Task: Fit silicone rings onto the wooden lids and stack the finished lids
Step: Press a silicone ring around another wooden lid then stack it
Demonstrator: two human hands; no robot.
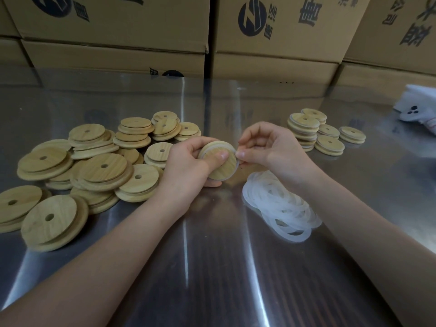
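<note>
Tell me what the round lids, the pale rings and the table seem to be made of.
Lids: probably wood or bamboo, matte, with visible grain. Rings: seemingly silicone, translucent white, lying in floppy loops. Table: likely polished steel, since it mirrors the boxes.

Overall: even, moderately bright indoor light, seemingly from overhead.
Glare: long white streaks on the steel table [212,267], running from below the grip toward the camera.
Reflections: hazy mirror images of the cardboard boxes [271,55] on the tabletop beyond the grip.
Shadows: soft and short, darkest under the left hand [186,166] and its held lid [221,169].
Focus: sharpest at the grip, where the right hand [271,147] pinches the silicone ring [236,154].
Blur: the loose lids [54,223] far left and nearer than the grip look soft-edged.
Distortion: boxes lean outward toward the corners.
Overexposure: the white cloth [417,107] far right of the grip is washed out.
</note>
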